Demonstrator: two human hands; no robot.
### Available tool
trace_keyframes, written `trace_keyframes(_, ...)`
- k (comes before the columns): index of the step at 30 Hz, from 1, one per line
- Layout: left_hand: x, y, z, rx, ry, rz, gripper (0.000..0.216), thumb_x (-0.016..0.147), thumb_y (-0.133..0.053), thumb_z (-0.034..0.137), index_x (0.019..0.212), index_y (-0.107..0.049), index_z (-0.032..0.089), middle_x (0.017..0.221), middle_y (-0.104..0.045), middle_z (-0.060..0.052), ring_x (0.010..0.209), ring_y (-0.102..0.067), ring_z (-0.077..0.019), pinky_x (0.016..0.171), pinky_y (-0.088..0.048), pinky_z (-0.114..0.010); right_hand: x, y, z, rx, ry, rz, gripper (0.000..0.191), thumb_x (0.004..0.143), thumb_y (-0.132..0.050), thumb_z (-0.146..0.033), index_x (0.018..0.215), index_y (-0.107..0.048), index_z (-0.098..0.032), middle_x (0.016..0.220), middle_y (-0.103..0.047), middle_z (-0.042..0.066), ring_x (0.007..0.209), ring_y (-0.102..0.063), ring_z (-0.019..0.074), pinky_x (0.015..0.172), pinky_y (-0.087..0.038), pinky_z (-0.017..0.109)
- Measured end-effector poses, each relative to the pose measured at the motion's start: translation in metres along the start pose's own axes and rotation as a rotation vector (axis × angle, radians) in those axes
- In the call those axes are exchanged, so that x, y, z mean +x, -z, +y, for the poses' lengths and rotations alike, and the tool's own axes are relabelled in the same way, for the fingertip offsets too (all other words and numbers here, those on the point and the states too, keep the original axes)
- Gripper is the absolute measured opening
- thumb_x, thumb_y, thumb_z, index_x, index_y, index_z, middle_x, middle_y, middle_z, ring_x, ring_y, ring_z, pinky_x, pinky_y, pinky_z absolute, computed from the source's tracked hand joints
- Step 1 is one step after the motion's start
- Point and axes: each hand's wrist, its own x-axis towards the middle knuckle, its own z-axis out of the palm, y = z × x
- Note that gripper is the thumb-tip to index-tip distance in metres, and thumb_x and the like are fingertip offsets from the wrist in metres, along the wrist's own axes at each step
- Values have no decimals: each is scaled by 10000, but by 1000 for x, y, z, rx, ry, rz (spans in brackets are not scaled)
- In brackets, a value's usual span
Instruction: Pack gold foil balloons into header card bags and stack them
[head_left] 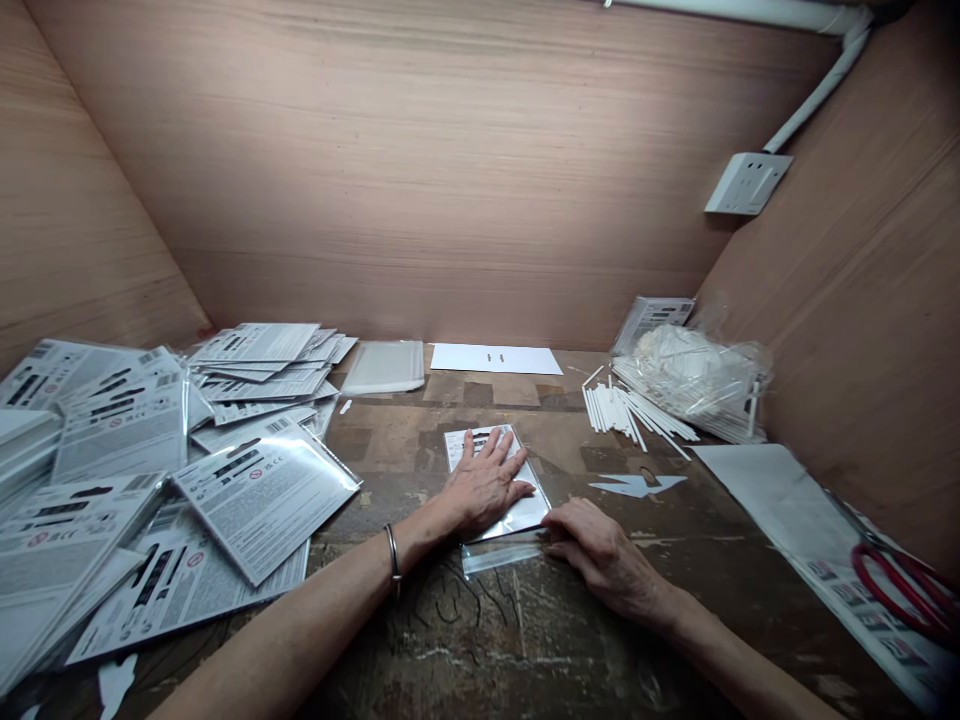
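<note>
A clear plastic sleeve with a printed white card inside (pixel 525 505) lies on the worn table (pixel 487 640) in front of me. My left hand (pixel 484 485) rests flat on it with fingers spread, a metal bangle on the wrist. My right hand (pixel 600 555) sits at the sleeve's near right corner, fingers curled down against the clear flap (pixel 495 556), which sticks out toward me.
Piles of bagged printed cards (pixel 187 470) cover the left side. Empty clear sleeves (pixel 384 366) and a white sheet (pixel 495 358) lie at the back. White sticks (pixel 630 412) and a plastic bag (pixel 694 375) sit right. Red-handled scissors (pixel 904 585) rest on paper. Wooden walls enclose the bench.
</note>
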Motion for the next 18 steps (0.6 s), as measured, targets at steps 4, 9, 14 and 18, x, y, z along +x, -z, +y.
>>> trace_keyframes(4, 0, 0, 0, 2, 4, -16, 551, 798, -92, 524, 1207, -291, 213, 1306, -261, -101, 1214, -120, -263, 921, -70, -536, 0, -5, -3, -95, 52, 14, 142, 789, -341, -94, 737, -457, -159, 701, -495, 50, 660, -402, 162, 596, -334, 295)
trace_keyframes(9, 0, 3, 1, -3, 6, -20, 552, 798, -97, 525, 1207, -292, 209, 1306, -260, -101, 1215, -119, -259, 924, -70, -529, -1, -5, -8, -49, -30, -21, 158, 742, -337, -43, 703, -415, -175, 702, -481, 42, 665, -407, 161, 600, -341, 290)
trace_keyframes(14, 0, 4, 1, 3, 12, -40, 540, 801, -116, 519, 1210, -291, 213, 1314, -246, -97, 1217, -109, -259, 924, -67, -530, -1, 1, -9, 150, -192, -9, 106, 755, -386, -91, 740, -419, -191, 746, -500, 25, 704, -452, 149, 633, -371, 271)
trace_keyframes(18, 0, 3, 2, 7, 14, -34, 544, 801, -113, 520, 1214, -284, 210, 1315, -244, -101, 1218, -107, -262, 925, -66, -530, 0, 0, -8, 94, -179, 11, 87, 770, -422, -144, 763, -497, -188, 750, -500, 25, 737, -463, 156, 666, -365, 278)
